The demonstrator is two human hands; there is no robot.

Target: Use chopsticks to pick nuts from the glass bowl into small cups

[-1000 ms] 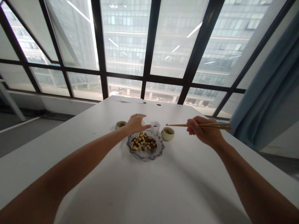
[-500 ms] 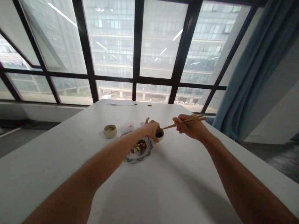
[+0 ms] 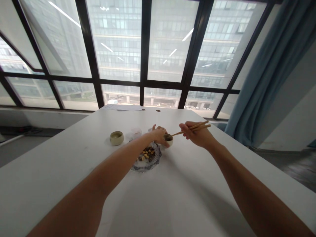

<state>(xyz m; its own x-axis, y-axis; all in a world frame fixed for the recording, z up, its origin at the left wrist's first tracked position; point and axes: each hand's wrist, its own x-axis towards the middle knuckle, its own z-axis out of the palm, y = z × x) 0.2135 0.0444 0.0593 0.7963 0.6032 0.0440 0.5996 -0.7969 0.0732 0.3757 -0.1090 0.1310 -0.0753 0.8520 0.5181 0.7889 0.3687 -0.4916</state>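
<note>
My left hand (image 3: 159, 135) grips a small pale cup (image 3: 169, 141) by its left side, and the cup's dark inside shows from above. Wooden chopsticks (image 3: 195, 127) are held in my right hand (image 3: 196, 134), their thin tips reaching the cup's rim from the right. I cannot make out whether the tips pinch anything. Under my left forearm stands a clear glass bowl (image 3: 148, 168) with scalloped edges, partly hidden. Nuts and dark seeds (image 3: 147, 154) lie inside it.
Another small pale cup (image 3: 117, 138) stands to the left on the white table (image 3: 74, 177). Behind the glass bowl is a small translucent cup (image 3: 136, 132). Papers (image 3: 122, 107) lie at the far edge, before the windows. A blue curtain (image 3: 256, 79) hangs at right.
The pale cup in my left hand has gone from tilted to more upright. My right hand and the chopsticks have shifted slightly left.
</note>
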